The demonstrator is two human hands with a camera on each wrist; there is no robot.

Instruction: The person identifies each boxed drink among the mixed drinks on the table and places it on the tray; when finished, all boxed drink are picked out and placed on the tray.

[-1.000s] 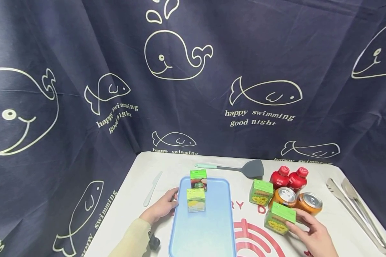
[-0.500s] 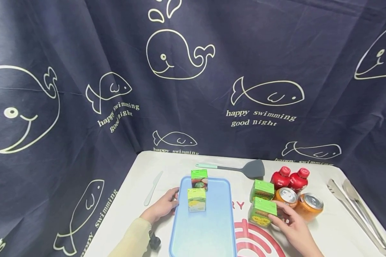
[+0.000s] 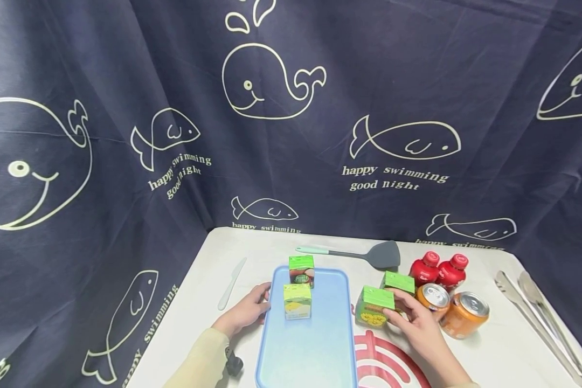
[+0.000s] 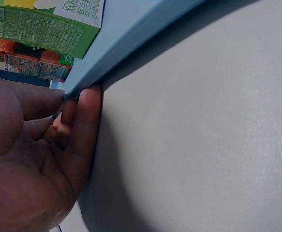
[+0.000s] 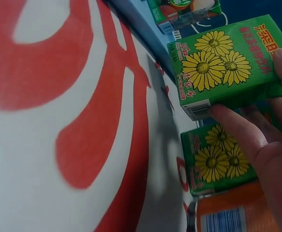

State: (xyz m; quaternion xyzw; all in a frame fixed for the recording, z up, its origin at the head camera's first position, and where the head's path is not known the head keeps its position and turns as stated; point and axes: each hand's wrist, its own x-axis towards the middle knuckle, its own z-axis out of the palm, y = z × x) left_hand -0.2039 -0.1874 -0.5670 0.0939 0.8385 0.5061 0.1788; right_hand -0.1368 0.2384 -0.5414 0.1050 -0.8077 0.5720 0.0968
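Observation:
My right hand (image 3: 414, 321) grips a green drink carton (image 3: 375, 307) printed with yellow flowers, held above the table just right of the blue tray (image 3: 306, 355). In the right wrist view, the thumb and fingers clasp this carton (image 5: 223, 65) at one end. A matching flower carton (image 3: 399, 283) stands behind it, partly hidden by the hand. At the tray's left edge, my left hand (image 3: 246, 311) pinches the rim between thumb and fingers, as the left wrist view shows. On the tray stand a yellow-green carton (image 3: 297, 302) and a green-and-red carton (image 3: 302, 270).
Two orange cans (image 3: 465, 315) and two red bottles (image 3: 451, 274) stand on the right. A spatula (image 3: 380, 255) lies along the back. Metal tongs (image 3: 538, 318) lie far right, a pale knife (image 3: 232, 283) on the left. A printed cloth (image 3: 291, 161) hangs behind the table.
My right hand has carried the flower carton leftward from in front of the orange cans to near the tray's right edge. My left hand has stayed at the tray rim.

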